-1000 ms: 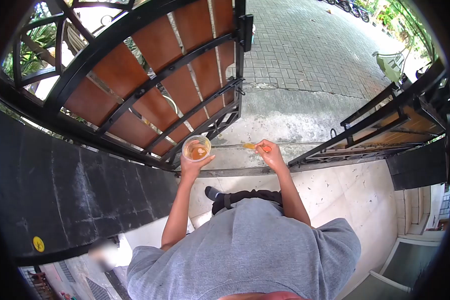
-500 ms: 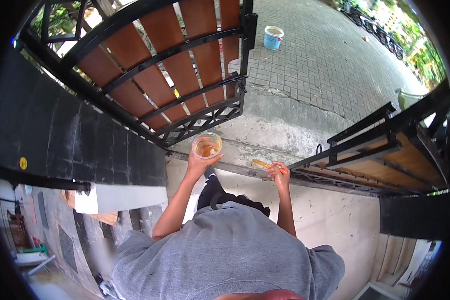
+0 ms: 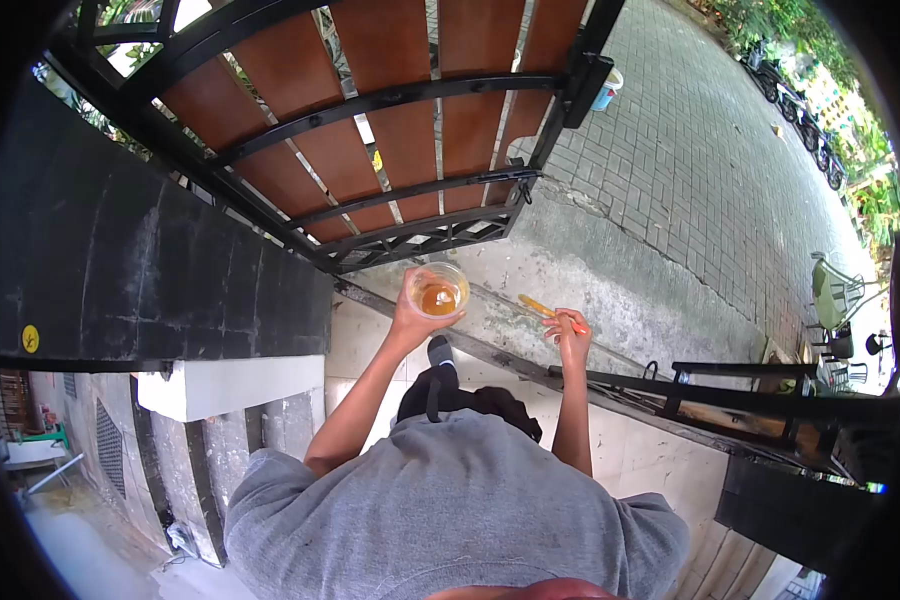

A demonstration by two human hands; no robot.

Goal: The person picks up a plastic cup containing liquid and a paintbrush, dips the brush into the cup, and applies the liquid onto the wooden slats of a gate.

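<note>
My left hand (image 3: 410, 312) is wrapped round a clear plastic cup (image 3: 452, 275) with some amber liquid in the bottom. In my right hand (image 3: 571, 328) is a slim paintbrush (image 3: 536, 305), its orange handle end by my fingers and its yellowish end pointing left toward the cup. Both hands are held in front of my body above the threshold, and the brush is apart from the cup. Ahead and to the left stands a gate leaf (image 3: 395, 150) of reddish-brown slats in a black metal frame; neither hand touches it.
A second gate leaf (image 3: 730, 405) stands low on the right. A black wall (image 3: 150, 260) runs along my left. Beyond the threshold lies grey paving (image 3: 670, 150), with a blue-and-white bucket (image 3: 608, 92) partly behind the gate edge. Parked motorbikes (image 3: 795, 115) and a green chair (image 3: 835, 290) are farther right.
My view has turned left, so the slatted gate leaf fills more of it and now partly covers the bucket. Both hands keep their hold, the cup and brush sitting slightly farther right in view.
</note>
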